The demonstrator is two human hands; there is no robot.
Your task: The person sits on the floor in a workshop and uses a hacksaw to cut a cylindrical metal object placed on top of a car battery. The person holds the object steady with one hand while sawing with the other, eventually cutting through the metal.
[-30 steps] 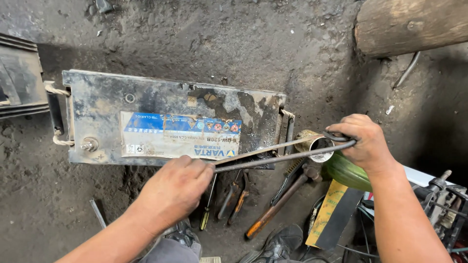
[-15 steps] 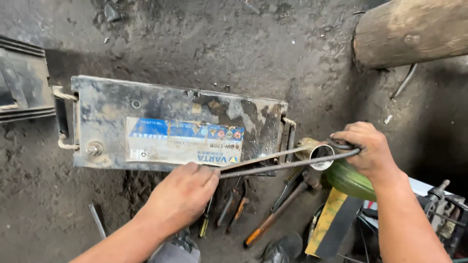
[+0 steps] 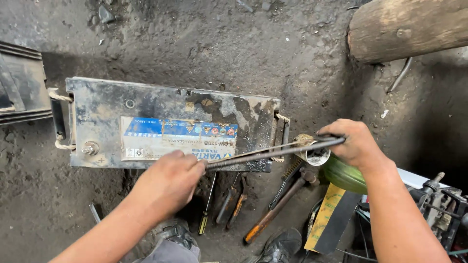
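Lately the view has drifted slightly, yet both hands keep their hold: left hand [image 3: 168,182] at lower centre, grip wrapped round one end of the ribbed steel rod [image 3: 273,152]; right hand [image 3: 353,143] clenched on the other end. Beneath lie hand tools [image 3: 273,207]; beyond, the grimy vehicle battery [image 3: 165,124] on the dirt floor [image 3: 219,44], a log [image 3: 409,27] at upper right.

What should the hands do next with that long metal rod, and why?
Probably keep both grips firm and steady the rod. The left hand holds one end and the right hand the other, and it hangs in the air above the old battery's edge and the tools on the ground.
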